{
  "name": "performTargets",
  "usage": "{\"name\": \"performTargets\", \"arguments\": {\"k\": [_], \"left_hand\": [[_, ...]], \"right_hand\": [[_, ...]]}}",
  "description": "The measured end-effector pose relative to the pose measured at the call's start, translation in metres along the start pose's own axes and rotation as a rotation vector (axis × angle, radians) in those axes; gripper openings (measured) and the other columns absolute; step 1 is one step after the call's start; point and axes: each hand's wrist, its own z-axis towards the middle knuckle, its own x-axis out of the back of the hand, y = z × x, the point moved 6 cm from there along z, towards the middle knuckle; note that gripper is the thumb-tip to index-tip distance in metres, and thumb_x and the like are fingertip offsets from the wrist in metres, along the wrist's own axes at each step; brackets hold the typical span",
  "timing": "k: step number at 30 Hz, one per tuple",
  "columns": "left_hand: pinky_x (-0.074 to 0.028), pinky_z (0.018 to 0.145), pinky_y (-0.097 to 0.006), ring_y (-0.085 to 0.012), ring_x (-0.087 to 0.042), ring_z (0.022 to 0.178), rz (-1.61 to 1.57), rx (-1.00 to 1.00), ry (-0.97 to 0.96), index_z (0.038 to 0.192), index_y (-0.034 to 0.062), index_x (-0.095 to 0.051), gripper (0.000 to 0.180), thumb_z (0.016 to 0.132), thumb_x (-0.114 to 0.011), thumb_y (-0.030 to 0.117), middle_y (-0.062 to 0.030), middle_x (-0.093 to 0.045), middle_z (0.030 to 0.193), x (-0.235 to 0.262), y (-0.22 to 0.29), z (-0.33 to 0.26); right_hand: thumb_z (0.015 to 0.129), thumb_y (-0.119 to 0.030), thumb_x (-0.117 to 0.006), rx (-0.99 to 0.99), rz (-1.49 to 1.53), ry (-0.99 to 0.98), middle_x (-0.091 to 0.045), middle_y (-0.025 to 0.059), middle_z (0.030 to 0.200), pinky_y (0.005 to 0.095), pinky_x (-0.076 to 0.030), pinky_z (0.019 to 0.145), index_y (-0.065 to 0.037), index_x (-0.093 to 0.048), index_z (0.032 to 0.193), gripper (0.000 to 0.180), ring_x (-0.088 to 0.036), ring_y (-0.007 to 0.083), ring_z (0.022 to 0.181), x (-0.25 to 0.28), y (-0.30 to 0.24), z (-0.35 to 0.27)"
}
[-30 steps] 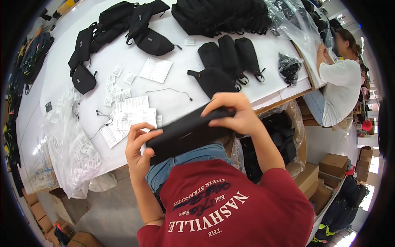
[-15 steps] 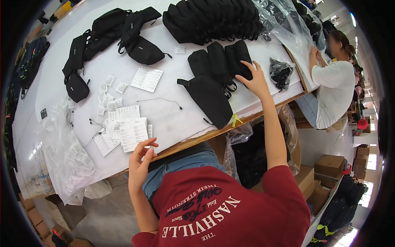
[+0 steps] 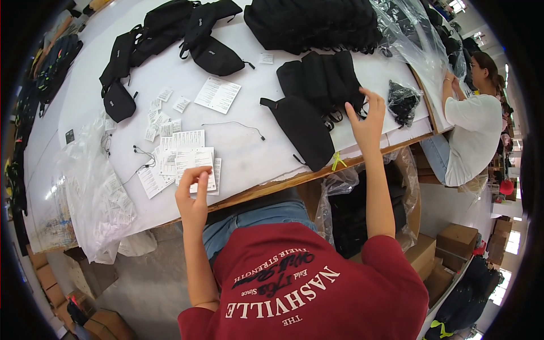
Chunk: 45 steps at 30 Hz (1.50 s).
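Here we are above the broad white tabletop [image 3: 249, 164], which curves across most of our view, and at its right edge we pick out a person in a white top [image 3: 473, 130] beside a heap under clear plastic sheeting [image 3: 413, 34]. Along the far side we've got the big pile of black bags [image 3: 311, 25], packed tight, and over to its left a looser cluster of black bags [image 3: 207, 54] lying overlapped. On the near left corner we see a crumpled clear plastic bag [image 3: 96, 198] with printed slips inside, part of it hanging over the edge. Now to the centre right: a row of three black pouches [image 3: 320, 82] lies side by side, and right in front we find a single black pouch [image 3: 300, 127] set at a slant, its lower end by the tabletop's near edge. And the hands! Our right hand [image 3: 368, 113] is at the right end of the row, thumb and fingers spread wide; we cannot tell whether the fingertips touch the pouch there. Our left hand [image 3: 194, 190] is raised at the near edge, thumb and forefinger parted, in front of a stack of white printed sheets [image 3: 192, 164]. Smaller now, we spot a clear packet of black bits [image 3: 403, 103] right of the row, scattered white tags [image 3: 181, 104], a yellow-green ribbon [image 3: 338, 161] by the single pouch's lower end, and a thin dark cord [image 3: 235, 123].
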Motion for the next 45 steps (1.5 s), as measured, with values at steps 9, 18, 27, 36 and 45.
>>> {"name": "performTargets", "arguments": {"k": [9, 18, 27, 36, 45], "left_hand": [[-0.03, 0.101, -0.047, -0.0369, -0.036, 0.12, 0.76, -0.014, 0.206, 0.134, -0.0045, -0.039, 0.078, 0.077, -0.073, 0.037, -0.0219, -0.041, 0.128, 0.027, -0.043, 0.013], [-0.031, 0.099, -0.044, -0.0342, -0.039, 0.116, 0.733, 0.048, 0.357, 0.123, -0.002, -0.049, 0.059, 0.077, -0.074, 0.027, -0.017, -0.046, 0.123, 0.032, -0.045, -0.003], [-0.042, 0.065, -0.031, -0.0205, -0.048, 0.066, 0.272, 0.127, 0.36, 0.092, -0.0014, -0.049, 0.014, 0.086, -0.06, 0.005, -0.0105, -0.05, 0.075, 0.047, -0.024, -0.013], [-0.038, 0.08, -0.024, -0.0101, -0.046, 0.084, -0.289, 0.012, 0.519, 0.094, 0.002, -0.049, 0.009, 0.092, -0.055, 0.008, -0.0008, -0.051, 0.087, 0.06, -0.037, -0.044], [-0.035, 0.091, -0.026, -0.0139, -0.045, 0.097, -0.333, 0.053, 0.49, 0.11, 0.0032, -0.043, 0.018, 0.094, -0.051, 0.009, -0.0076, -0.049, 0.103, 0.06, -0.035, -0.048]], "right_hand": [[0.08, -0.029, -0.073, -0.271, 0.242, -0.334, -0.053, 0.0062, 0.059, 0.0292, -0.04, 0.052, 0.004, -0.059, 0.087, 0.036, -0.047, 0.0166, 0.053, -0.035, -0.055, -0.062], [0.094, -0.025, -0.057, -0.332, 1.057, -0.688, -0.064, 0.0018, 0.081, 0.0217, -0.043, 0.058, 0.001, -0.064, 0.109, 0.03, -0.054, 0.0069, 0.065, -0.108, -0.159, -0.059], [0.081, -0.014, -0.064, 0.264, 0.168, -0.54, -0.055, 0.0099, 0.093, 0.0398, -0.049, 0.071, -0.008, -0.058, 0.091, 0.013, -0.061, 0.0293, 0.084, -0.196, -0.182, -0.025], [0.082, -0.011, -0.061, 0.271, 0.064, -0.622, -0.055, 0.0117, 0.094, 0.0413, -0.048, 0.072, -0.005, -0.057, 0.092, 0.012, -0.06, 0.0319, 0.08, -0.187, -0.163, -0.038], [0.079, -0.017, -0.067, 0.239, -0.238, -0.845, -0.058, 0.0092, 0.086, 0.038, -0.048, 0.068, -0.008, -0.061, 0.09, 0.016, -0.061, 0.0287, 0.078, -0.13, -0.116, -0.027]]}}
